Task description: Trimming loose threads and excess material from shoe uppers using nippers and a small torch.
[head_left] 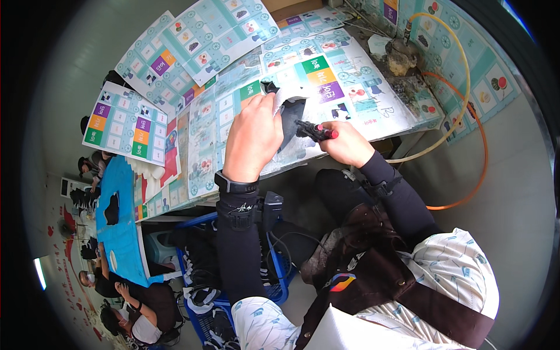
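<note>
My left hand [254, 137] is closed on a dark grey and white piece [291, 116] that looks like a shoe upper, lifted over the near edge of the worktable [376, 111]. A small black part of it shows beyond my fingers. In my right hand [348, 144] is a black hand tool [309, 130] with red ends, its dark tip pointing left at the piece. Whether the tip touches the piece I cannot tell. My fingers hide much of the tool's grip.
Printed card sheets [219, 35] cover the table and hang over its left side. A crusted pot [402, 57] stands at the back right, near a yellow hose [466, 64] and an orange hose [485, 151]. Below is a blue basket [283, 286] of dark shoe pieces. People sit around a blue table [125, 233].
</note>
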Action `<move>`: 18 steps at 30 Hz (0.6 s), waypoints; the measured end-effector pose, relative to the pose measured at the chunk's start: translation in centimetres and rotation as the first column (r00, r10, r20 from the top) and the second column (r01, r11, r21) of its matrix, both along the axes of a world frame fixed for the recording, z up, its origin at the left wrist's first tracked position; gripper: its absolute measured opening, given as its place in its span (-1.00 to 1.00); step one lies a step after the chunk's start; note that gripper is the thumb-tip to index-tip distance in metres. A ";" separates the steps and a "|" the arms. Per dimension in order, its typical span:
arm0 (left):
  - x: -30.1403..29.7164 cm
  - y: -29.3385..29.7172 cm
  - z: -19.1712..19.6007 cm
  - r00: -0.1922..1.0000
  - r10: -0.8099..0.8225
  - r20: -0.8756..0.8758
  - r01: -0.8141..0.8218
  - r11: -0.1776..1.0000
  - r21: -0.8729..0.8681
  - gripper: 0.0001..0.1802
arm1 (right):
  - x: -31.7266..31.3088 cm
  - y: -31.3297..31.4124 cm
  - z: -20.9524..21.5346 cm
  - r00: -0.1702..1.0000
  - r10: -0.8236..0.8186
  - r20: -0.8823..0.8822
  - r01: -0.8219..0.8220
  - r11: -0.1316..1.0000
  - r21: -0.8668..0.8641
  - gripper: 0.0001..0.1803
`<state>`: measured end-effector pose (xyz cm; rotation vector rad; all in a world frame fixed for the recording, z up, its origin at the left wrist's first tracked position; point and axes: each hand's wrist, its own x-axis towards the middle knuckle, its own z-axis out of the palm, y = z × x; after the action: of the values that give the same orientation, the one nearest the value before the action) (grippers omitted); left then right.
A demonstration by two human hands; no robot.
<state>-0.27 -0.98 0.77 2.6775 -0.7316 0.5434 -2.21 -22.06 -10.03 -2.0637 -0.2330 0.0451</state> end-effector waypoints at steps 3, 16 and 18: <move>-0.4 0.2 0.0 1.000 -0.005 0.001 0.005 1.000 -0.006 -0.64 | 0.0 0.2 -0.1 0.996 -0.081 0.046 0.082 0.997 -0.016 -0.70; -1.5 1.6 -0.1 1.000 0.006 -0.029 -0.007 0.999 -0.047 -0.61 | 0.7 1.2 0.1 0.996 -0.007 0.091 0.005 1.000 0.024 -0.72; -1.5 1.6 0.0 0.999 0.002 -0.042 -0.005 0.998 -0.063 -0.61 | 0.7 1.4 0.2 0.991 -0.072 0.114 0.071 0.997 0.014 -0.72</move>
<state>-1.81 0.64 0.74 2.6239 -0.6863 0.5017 -1.48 -20.69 -9.80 -2.0655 -0.2285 -0.1180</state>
